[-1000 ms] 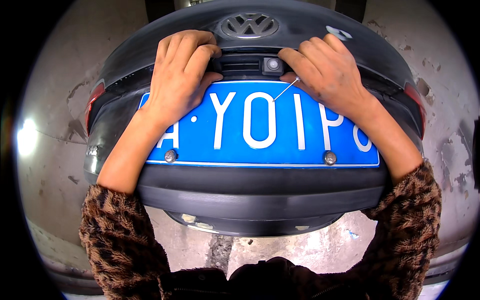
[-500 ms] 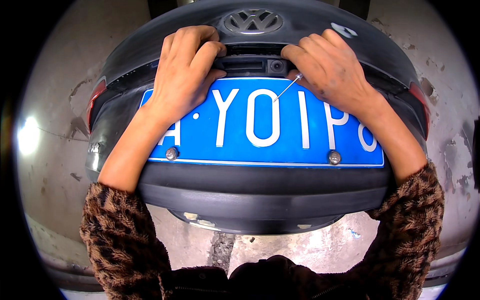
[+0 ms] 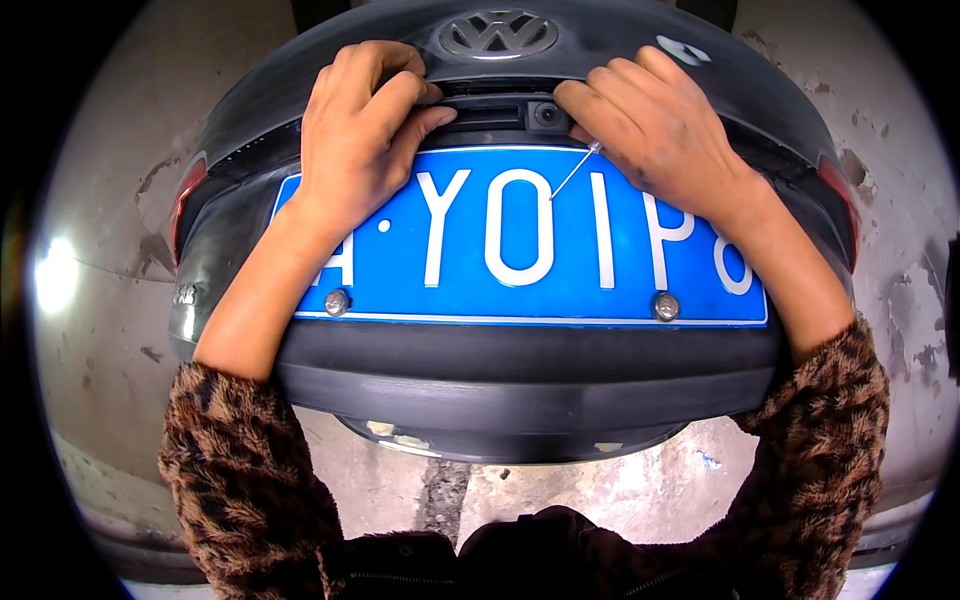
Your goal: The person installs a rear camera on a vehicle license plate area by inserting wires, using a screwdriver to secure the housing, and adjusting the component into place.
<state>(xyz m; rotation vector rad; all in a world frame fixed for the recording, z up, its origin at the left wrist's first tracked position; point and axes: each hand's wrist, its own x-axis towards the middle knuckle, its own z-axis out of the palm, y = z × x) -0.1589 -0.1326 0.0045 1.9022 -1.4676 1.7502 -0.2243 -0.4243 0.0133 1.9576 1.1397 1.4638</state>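
Observation:
A black trunk-handle unit (image 3: pixel 488 116) with a small round camera lens (image 3: pixel 546 115) sits below a dark gap in the trunk lid. My left hand (image 3: pixel 352 145) is closed at its left end, thumb on the lower edge and fingers at the gap. At the lens end, the curled fingers of my right hand (image 3: pixel 655 130) press the unit from above; the thumb is mostly hidden. A thin screwdriver (image 3: pixel 572 177) is also tucked in that hand, its metal shaft slanting down-left in front of the blue license plate (image 3: pixel 460 262). The handle's grip is hidden in the palm.
Two round bolt heads (image 3: pixel 337 302) sit along the plate's lower edge. A round metal emblem (image 3: pixel 498 36) is above on the lid. Below the plate juts the dark bumper (image 3: pixel 520 405). Red tail lights (image 3: pixel 188 205) flank the lid, and worn walls stand on both sides.
The handle unit has risen slightly toward the gap. My left thumb has shifted up onto its lower edge. My right hand keeps the screwdriver. The whole view has moved a little.

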